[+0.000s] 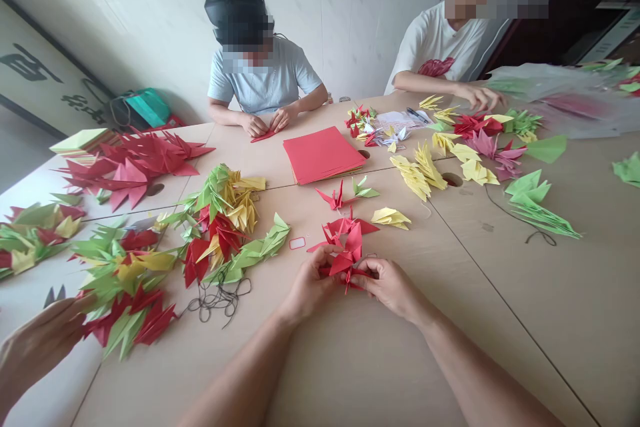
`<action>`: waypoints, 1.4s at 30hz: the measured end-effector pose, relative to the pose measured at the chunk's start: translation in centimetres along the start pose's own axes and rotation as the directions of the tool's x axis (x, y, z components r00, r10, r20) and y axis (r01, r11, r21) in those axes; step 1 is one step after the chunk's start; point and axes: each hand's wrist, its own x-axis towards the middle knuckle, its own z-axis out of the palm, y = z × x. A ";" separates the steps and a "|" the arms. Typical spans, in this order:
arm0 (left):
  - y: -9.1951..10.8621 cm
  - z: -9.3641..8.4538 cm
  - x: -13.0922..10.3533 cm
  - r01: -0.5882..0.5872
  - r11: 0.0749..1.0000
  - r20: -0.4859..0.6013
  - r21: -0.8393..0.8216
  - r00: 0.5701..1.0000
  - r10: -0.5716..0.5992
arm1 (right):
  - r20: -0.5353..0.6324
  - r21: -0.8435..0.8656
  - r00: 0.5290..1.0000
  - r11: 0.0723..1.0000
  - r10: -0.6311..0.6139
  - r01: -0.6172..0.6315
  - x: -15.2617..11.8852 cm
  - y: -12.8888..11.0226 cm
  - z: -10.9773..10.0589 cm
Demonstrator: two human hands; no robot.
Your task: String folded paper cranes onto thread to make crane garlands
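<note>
Low in the middle of the head view, my left hand (pixel 311 283) and my right hand (pixel 391 285) pinch a red folded paper crane (pixel 349 260) from both sides. Just beyond it, more red folded paper (pixel 345 225) lies on the table, close to the held piece. A single red crane (pixel 336 196) sits farther back beside a small green one (pixel 365 191). To their right is a small yellow folded bundle (pixel 391 217). My fingertips partly hide the lower edges of the held crane.
A red paper stack (pixel 323 155) stands mid-table. Green, yellow and red cranes (pixel 220 213) and tangled black string (pixel 219 300) lie left. Another person's hand (pixel 45 340) reaches in at lower left. Two people sit opposite, one folding red paper (pixel 267 135). Yellow pieces (pixel 419 170) lie right.
</note>
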 end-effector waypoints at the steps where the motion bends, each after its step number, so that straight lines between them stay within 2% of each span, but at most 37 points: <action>1: 0.1 0.0 0.0 -0.003 1.000 -0.009 -0.011 1.000 0.003 | 0.000 0.009 1.000 1.000 -0.001 0.001 0.0 0.0 0.0; 9: 0.5 -0.3 0.4 -0.052 0.996 -0.068 -0.067 0.997 0.047 | 0.038 0.166 0.999 0.985 0.031 -0.037 0.1 0.3 -0.1; 15: 0.2 0.1 0.2 -0.077 0.992 -0.224 0.100 0.970 0.098 | 0.058 0.231 0.997 0.971 0.052 -0.064 0.0 0.3 -0.2; 18: 0.0 0.2 0.1 -0.066 0.982 -0.250 0.176 0.962 0.110 | 0.066 0.243 0.996 0.968 0.054 -0.068 0.0 0.3 -0.3; 22: -0.3 0.4 -0.1 -0.030 0.986 -0.161 0.162 0.985 0.056 | 0.072 0.255 0.996 0.964 0.058 -0.075 0.0 0.3 -0.3; 29: 0.2 0.4 -0.2 0.020 1.000 0.005 0.007 1.000 -0.020 | 0.081 0.250 0.995 0.966 0.051 -0.069 0.2 0.4 -0.3; 42: 1.5 0.4 -0.1 0.056 0.972 0.122 -0.228 0.992 -0.029 | 0.114 0.217 0.993 0.974 0.040 -0.065 -0.1 -0.4 -0.3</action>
